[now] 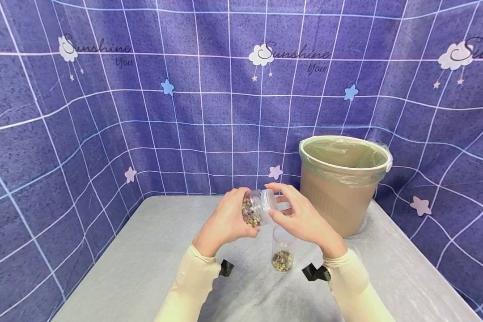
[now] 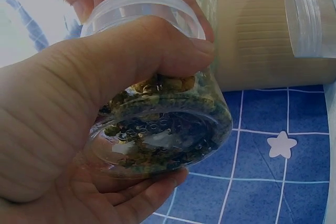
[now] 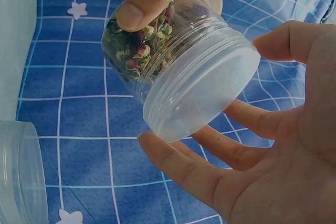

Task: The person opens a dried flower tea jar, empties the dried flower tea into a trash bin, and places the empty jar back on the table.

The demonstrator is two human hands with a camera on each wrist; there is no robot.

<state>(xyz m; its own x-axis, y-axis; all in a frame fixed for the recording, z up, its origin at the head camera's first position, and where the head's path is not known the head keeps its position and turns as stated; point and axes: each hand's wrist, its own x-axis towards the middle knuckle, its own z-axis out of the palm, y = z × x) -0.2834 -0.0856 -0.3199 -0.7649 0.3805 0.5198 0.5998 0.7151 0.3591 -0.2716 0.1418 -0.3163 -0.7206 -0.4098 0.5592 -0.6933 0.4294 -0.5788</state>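
My left hand (image 1: 227, 219) grips a clear plastic jar (image 1: 251, 208) that holds small dried flower buds, reddish and yellow-green in the right wrist view. The jar is held tilted above the table, its lidded end towards my right hand (image 1: 299, 214). A translucent lid (image 3: 202, 93) sits on the jar's mouth. My right thumb and fingertips are spread around the lid's rim and appear to pinch it; its palm stays apart from the lid's face. Below the hands, a second clear jar (image 1: 282, 252) stands upright on the table, with dried buds in its lower part.
A beige bin (image 1: 334, 197) with a green plastic liner stands at the table's back right. The grey table (image 1: 157, 259) meets a blue-purple gridded cloth (image 1: 209, 134) behind and at both sides. Black wrist mounts show at both cuffs.
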